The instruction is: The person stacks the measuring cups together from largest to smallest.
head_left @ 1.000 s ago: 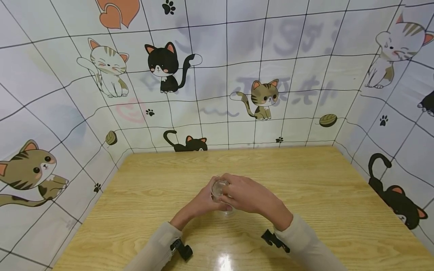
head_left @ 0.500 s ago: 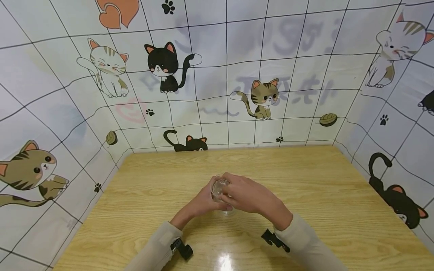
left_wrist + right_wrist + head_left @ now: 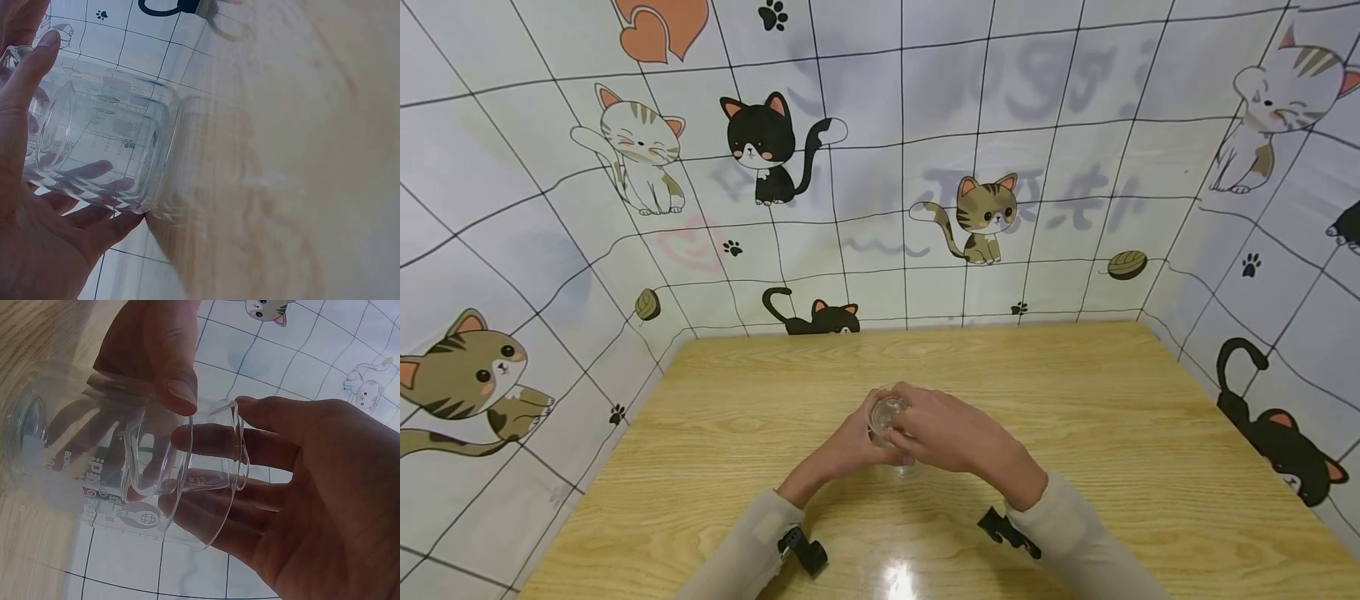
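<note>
Over the middle of the table, my left hand [image 3: 853,442] holds a large clear glass beaker [image 3: 125,128] with printed markings, its thumb and fingers wrapped round the wall. A smaller glass beaker [image 3: 209,478] with small red print sits partly inside the large one's mouth. My right hand [image 3: 955,432] grips this smaller beaker near its rim, with the fingers reaching round it. In the head view both hands hide most of the glass; just the small beaker's round top and part of the large one's base [image 3: 904,472] show. Whether the small beaker touches the large one's bottom, I cannot tell.
A wooden table [image 3: 1060,375] stretches out around the hands. Behind it and along both sides stand white walls [image 3: 865,192] with a black grid and cartoon cats. Black straps [image 3: 802,550] are on the sleeves.
</note>
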Action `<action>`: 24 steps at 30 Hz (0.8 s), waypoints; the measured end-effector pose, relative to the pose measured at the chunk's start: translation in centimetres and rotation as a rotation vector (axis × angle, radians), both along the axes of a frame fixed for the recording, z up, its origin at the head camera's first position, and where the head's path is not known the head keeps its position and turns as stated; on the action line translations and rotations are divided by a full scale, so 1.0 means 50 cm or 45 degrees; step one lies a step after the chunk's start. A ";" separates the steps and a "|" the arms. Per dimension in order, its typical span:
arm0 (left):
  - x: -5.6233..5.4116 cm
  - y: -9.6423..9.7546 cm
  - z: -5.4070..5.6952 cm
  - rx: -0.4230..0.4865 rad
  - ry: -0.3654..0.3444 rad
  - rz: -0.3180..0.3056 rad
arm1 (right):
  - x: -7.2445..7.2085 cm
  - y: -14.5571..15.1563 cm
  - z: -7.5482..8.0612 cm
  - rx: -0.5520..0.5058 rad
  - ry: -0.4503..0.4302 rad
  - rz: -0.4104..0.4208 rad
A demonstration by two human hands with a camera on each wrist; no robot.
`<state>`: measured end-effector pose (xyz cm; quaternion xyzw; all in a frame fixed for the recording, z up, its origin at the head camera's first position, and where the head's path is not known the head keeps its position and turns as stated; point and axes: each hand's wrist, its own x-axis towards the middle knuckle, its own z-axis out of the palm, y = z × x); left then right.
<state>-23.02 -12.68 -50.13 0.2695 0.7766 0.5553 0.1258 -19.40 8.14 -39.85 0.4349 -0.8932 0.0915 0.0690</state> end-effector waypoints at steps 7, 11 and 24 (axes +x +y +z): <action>0.000 0.000 -0.001 -0.005 0.017 0.000 | 0.000 -0.001 -0.002 -0.014 -0.019 -0.004; -0.001 0.000 -0.001 -0.008 0.032 -0.006 | -0.001 -0.001 -0.002 -0.019 -0.007 -0.004; 0.001 0.000 0.001 -0.010 0.009 -0.002 | 0.002 -0.006 -0.004 0.017 -0.019 -0.032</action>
